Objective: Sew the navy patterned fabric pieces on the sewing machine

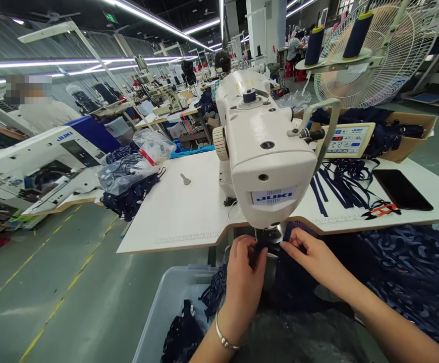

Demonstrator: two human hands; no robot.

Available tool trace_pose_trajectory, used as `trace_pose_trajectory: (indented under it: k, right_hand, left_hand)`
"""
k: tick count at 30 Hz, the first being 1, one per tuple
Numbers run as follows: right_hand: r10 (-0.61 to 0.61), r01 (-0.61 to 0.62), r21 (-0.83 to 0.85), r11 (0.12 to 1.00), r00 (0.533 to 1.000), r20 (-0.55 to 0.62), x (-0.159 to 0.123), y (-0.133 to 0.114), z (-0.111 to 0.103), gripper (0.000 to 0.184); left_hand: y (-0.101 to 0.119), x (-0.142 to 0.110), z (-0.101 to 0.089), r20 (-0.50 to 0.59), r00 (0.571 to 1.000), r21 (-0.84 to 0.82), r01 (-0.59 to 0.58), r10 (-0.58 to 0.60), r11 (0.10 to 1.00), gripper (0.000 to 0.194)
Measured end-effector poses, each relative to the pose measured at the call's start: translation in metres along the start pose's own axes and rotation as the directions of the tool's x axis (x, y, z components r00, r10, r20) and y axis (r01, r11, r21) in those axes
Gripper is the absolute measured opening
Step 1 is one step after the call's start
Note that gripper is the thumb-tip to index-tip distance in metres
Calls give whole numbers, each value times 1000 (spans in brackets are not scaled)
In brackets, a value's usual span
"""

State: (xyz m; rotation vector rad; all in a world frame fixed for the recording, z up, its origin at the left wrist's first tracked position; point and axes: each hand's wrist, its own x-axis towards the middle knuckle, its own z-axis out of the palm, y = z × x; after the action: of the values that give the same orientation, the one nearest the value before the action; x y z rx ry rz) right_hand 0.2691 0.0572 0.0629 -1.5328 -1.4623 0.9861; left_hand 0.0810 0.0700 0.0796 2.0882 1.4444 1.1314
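Right under the head of a white sewing machine (276, 151), both of my hands pinch dark navy fabric (293, 275). My left hand (242, 269) has thumb and index finger closed on its edge, just left of the needle area. On the other side, my right hand (308, 247) grips the same fabric between thumb and fingertips, close to a narrow navy strip. The fabric hangs down in front of the machine toward my lap. The needle and the exact spot being held are mostly hidden by the machine head and my fingers.
Navy straps (340, 186), orange-handled thread snips (382, 209) and a black phone (403, 189) lie on the right of the white table (189, 212). A small grey metal piece (185, 179) is at left. Below stands a plastic bin (155, 307) with navy garments. Lace fabric (416, 272) drapes at right.
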Motion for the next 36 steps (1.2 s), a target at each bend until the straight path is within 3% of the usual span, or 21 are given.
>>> trace_pose_trajectory:
  k: [1, 2, 4, 6, 7, 11, 15, 19, 26, 36]
  right_hand:
    - [-10, 10, -28, 1000, 1000, 2, 5, 1, 1, 32]
    - [-19, 19, -45, 999, 1000, 16, 10, 1, 2, 30]
    - [-26, 29, -54, 998, 998, 61, 17, 1, 1, 27]
    - [-23, 27, -39, 999, 995, 99, 20, 0, -3, 28]
    - [-24, 26, -27, 999, 995, 98, 21, 0, -5, 29]
    - [-60, 61, -4, 998, 997, 58, 14, 10, -13, 30]
    - [-107, 107, 13, 994, 993, 51, 9, 22, -13, 28]
    - [-138, 138, -2, 990, 990, 8, 13, 17, -12, 27]
    - [-310, 317, -130, 939, 948, 73, 30, 10, -13, 29]
    - [-237, 251, -129, 959, 964, 118, 39, 8, -11, 29]
  left_hand:
    - [-4, -1, 2, -68, 986, 120, -142, 151, 983, 15]
    - [-8, -1, 4, -63, 951, 221, -284, 304, 933, 20]
    - [-12, -2, 4, 111, 852, 329, -517, 511, 790, 31]
    - [-13, -2, 3, 303, 784, 355, -620, 542, 699, 31]
    - [-13, -2, 3, 353, 778, 368, -625, 519, 688, 29]
    - [-16, -4, 3, 363, 811, 432, -582, 458, 689, 21]
    - [-22, -9, 6, 353, 809, 474, -588, 470, 656, 38]
    - [-24, -14, 9, 348, 822, 519, -569, 451, 637, 46]
    - [-21, -16, 15, 252, 852, 594, -510, 458, 622, 43]
    - [-18, -20, 21, 289, 885, 644, -462, 365, 610, 49]
